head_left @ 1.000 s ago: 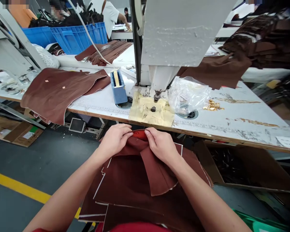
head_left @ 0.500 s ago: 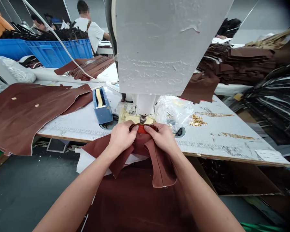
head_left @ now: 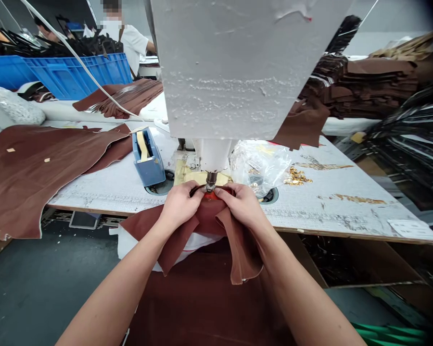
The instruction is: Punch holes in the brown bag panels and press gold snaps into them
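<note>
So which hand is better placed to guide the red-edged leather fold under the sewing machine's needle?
Probably the right hand: its fingertips pinch the red edge just below the needle bar, a little nearer than those of the left hand. It's close, though, since both hands hold the fold.

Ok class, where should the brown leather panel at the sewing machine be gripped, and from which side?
Pinch the brown leather panel at its red-faced top edge, coming from the near side, as the left hand and right hand do. That edge lies close under the needle bar, while the lower flaps droop loose and would likely give less control.
</note>
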A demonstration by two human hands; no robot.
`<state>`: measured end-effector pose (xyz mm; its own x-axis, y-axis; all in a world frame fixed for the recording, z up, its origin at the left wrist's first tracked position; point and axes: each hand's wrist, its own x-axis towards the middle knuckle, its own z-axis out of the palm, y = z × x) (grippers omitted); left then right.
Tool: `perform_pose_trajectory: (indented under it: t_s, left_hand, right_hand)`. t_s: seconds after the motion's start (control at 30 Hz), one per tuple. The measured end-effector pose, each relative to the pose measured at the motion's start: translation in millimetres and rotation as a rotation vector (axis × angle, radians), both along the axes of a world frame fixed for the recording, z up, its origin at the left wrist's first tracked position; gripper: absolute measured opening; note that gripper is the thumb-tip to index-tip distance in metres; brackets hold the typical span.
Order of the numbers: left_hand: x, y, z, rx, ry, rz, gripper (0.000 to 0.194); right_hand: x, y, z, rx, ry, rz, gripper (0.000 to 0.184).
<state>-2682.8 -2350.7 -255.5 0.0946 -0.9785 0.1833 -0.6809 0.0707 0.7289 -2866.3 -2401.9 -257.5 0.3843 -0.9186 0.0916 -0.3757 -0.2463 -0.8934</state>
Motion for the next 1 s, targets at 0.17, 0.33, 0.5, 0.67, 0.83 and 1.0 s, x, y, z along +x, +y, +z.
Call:
perform_pose_trajectory:
  t_s: [0.17,0.33,0.5,0.67,0.83,1.0]
  left_hand:
    - [-11.5,49.9,15.4,-0.26,-0.141,0.225,0.02]
    - [-10.2,127.8,-13.6,0.01,0.394,0.208,0.036]
    - [7.5,153.0,-66.2,0.165,0.905,0.376,0.047]
    - [18.8,167.4,-63.1,0.263,1.2,0.322,0.043]
    - [38.5,181.9,-59.8,0.297,1.417,0.328,0.032]
    - [42.9,184.7,-68.3,0.272,1.677,0.511,0.016]
  right_hand:
    - [1.4,34.4,2.5,-0.374,0.149,-0.14,0.027]
    - [16.2,115.4,-8.8,-0.715,0.279,0.208,0.024]
    - [77.4,99.3,21.6,-0.49,0.275,0.378,0.024]
    - [163.6,14.0,66.5,-0.273,0.154,0.043,0.025]
    - [202.5,-23.4,59.6,0.131,-0.053,0.077,0.013]
    - [208.9,-14.3,50.7,0.263,-0.31,-0.039,0.006]
